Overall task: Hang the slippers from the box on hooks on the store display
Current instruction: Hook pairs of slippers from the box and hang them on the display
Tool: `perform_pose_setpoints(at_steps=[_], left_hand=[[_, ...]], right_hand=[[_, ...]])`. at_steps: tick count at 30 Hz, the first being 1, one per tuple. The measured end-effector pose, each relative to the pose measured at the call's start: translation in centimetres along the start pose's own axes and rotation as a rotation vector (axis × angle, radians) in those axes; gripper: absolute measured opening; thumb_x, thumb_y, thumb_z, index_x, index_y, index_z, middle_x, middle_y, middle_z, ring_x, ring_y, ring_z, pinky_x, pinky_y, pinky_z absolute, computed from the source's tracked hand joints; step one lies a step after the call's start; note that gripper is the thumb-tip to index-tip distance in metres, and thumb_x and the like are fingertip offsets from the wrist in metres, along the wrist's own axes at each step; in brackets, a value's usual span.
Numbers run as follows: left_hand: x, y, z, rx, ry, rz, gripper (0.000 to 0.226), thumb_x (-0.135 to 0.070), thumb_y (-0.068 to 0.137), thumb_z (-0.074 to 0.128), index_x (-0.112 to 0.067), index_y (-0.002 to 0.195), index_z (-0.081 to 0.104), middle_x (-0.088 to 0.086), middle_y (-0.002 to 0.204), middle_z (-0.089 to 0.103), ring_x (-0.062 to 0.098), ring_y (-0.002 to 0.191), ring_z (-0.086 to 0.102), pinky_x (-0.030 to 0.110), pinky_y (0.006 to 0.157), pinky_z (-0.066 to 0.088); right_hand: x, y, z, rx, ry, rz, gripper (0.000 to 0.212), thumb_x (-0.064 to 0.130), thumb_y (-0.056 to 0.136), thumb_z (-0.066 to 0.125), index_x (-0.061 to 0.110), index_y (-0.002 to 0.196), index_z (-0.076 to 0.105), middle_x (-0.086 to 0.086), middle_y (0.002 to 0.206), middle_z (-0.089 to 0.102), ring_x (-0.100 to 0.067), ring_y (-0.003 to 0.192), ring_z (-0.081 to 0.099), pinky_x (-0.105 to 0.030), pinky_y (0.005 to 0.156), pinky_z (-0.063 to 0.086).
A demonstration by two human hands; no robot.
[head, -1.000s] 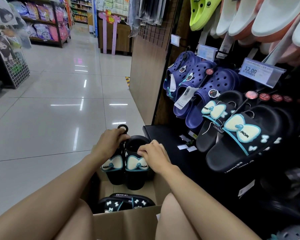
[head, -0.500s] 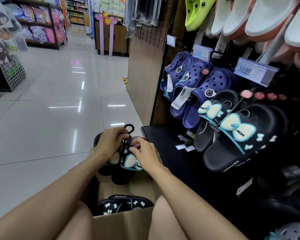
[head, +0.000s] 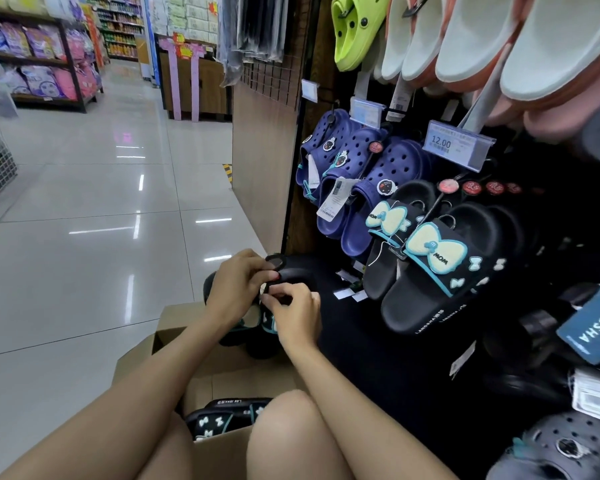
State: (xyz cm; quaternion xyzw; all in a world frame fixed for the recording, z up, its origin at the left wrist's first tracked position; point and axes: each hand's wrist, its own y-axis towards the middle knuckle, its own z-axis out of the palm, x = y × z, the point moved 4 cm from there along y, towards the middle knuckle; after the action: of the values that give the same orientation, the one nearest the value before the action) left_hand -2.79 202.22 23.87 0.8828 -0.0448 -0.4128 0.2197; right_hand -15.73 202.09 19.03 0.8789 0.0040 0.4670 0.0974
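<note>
A pair of black slippers (head: 297, 277) with pale bow trims hangs above the open cardboard box (head: 160, 336), held up by both hands. My left hand (head: 238, 289) grips the pair near its black plastic hanger loop (head: 275, 260). My right hand (head: 297, 315) pinches the hanger part between the two slippers. Another black pair with small white bows (head: 222, 419) lies in the box. On the display to the right, matching black bow slippers (head: 433, 258) hang from hooks.
Navy clogs (head: 354, 174) hang left of the black pairs, under a price tag (head: 456, 148) reading 12.00. White and pink slippers (head: 499, 46) and a lime clog (head: 355, 26) hang above. A wooden side panel (head: 264, 150) borders the display. My knees flank the box. Glossy tiled aisle lies left.
The pair has been lifted higher out of the box and slightly right toward the display. My right hand moved from the slipper's strap up to the hanger part.
</note>
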Motion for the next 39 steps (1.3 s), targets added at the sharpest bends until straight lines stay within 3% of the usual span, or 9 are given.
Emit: perform_pose_setpoints(at_steps=[6,10,15,18,22,26,31,35,39], left_hand=[[-3.4,0.5,1.6,0.058,-0.109,0.047,0.005,-0.021,0.087,0.073,-0.02,0.089,0.077,0.0,0.088,0.065,0.017,0.085,0.062,0.039,0.08,0.05],[-6.8,0.0,3.6,0.168,-0.162,0.105,0.004,-0.02,0.086,0.075,-0.018,0.089,0.077,-0.007,0.084,0.062,0.014,0.084,0.062,0.035,0.079,0.048],[-11.7,-0.9,6.0,0.315,-0.085,0.264,0.012,-0.02,0.086,0.075,-0.013,0.095,0.077,-0.002,0.087,0.063,0.01,0.077,0.06,0.018,0.071,0.044],[-14.1,-1.7,7.3,0.383,-0.07,0.33,0.014,-0.021,0.085,0.076,-0.012,0.096,0.076,-0.001,0.09,0.064,0.004,0.074,0.057,0.008,0.067,0.039],[-16.4,-3.4,8.3,0.476,-0.097,0.392,0.016,-0.024,0.083,0.078,-0.014,0.096,0.077,-0.002,0.09,0.066,0.013,0.076,0.062,0.017,0.069,0.045],[-18.2,-5.7,9.5,0.558,-0.058,0.45,0.018,-0.03,0.084,0.076,-0.02,0.098,0.076,-0.004,0.086,0.064,0.01,0.072,0.061,0.011,0.067,0.043],[-20.1,-8.4,11.0,0.571,0.123,0.502,0.008,-0.042,0.089,0.067,-0.038,0.096,0.068,-0.017,0.084,0.063,0.001,0.078,0.058,0.028,0.072,0.051],[-21.9,-10.1,12.3,0.576,0.184,0.572,0.01,-0.048,0.091,0.061,-0.039,0.094,0.062,-0.022,0.086,0.062,-0.001,0.084,0.057,0.026,0.071,0.049],[-23.6,-11.2,13.9,0.592,0.115,0.623,0.011,-0.049,0.091,0.058,-0.038,0.092,0.062,-0.022,0.087,0.062,-0.002,0.086,0.056,0.033,0.076,0.052]], right_hand=[[0.1,-0.3,-5.3,-0.143,-0.123,-0.148,0.016,0.045,0.085,0.07,0.032,0.093,0.074,0.016,0.096,0.068,-0.011,0.101,0.047,-0.035,0.087,0.044],[-1.1,-2.0,-9.5,-0.246,-0.232,-0.165,0.021,0.052,0.088,0.066,0.033,0.093,0.075,0.015,0.093,0.069,-0.011,0.104,0.045,-0.031,0.088,0.033],[-2.5,-4.6,-14.5,-0.32,-0.153,-0.032,0.017,0.047,0.084,0.072,0.033,0.094,0.078,0.021,0.072,0.04,-0.014,0.106,0.051,-0.036,0.098,0.039],[-3.4,-6.3,-16.6,-0.347,-0.09,-0.033,0.015,0.043,0.084,0.074,0.03,0.09,0.078,0.024,0.073,0.045,-0.012,0.104,0.055,-0.038,0.098,0.042],[-5.1,-8.6,-19.2,-0.37,-0.027,-0.071,0.013,0.042,0.082,0.075,0.029,0.084,0.077,0.027,0.074,0.058,-0.004,0.101,0.054,-0.041,0.095,0.045],[-7.2,-11.3,-21.4,-0.413,-0.018,-0.065,0.012,0.041,0.081,0.076,0.029,0.08,0.077,0.039,0.089,0.061,-0.003,0.099,0.055,-0.034,0.092,0.046],[-10.1,-14.5,-25.0,-0.508,-0.024,0.005,0.014,0.041,0.08,0.077,0.028,0.076,0.077,0.019,0.079,0.07,-0.003,0.093,0.06,-0.021,0.082,0.043],[-11.2,-16.5,-28.0,-0.552,0.013,0.062,0.02,0.049,0.08,0.071,0.031,0.08,0.077,0.017,0.083,0.072,-0.006,0.094,0.063,-0.036,0.09,0.049],[-10.5,-17.7,-30.9,-0.604,0.053,0.085,0.019,0.048,0.08,0.072,0.03,0.076,0.076,0.012,0.081,0.072,-0.008,0.088,0.066,-0.041,0.086,0.052]])
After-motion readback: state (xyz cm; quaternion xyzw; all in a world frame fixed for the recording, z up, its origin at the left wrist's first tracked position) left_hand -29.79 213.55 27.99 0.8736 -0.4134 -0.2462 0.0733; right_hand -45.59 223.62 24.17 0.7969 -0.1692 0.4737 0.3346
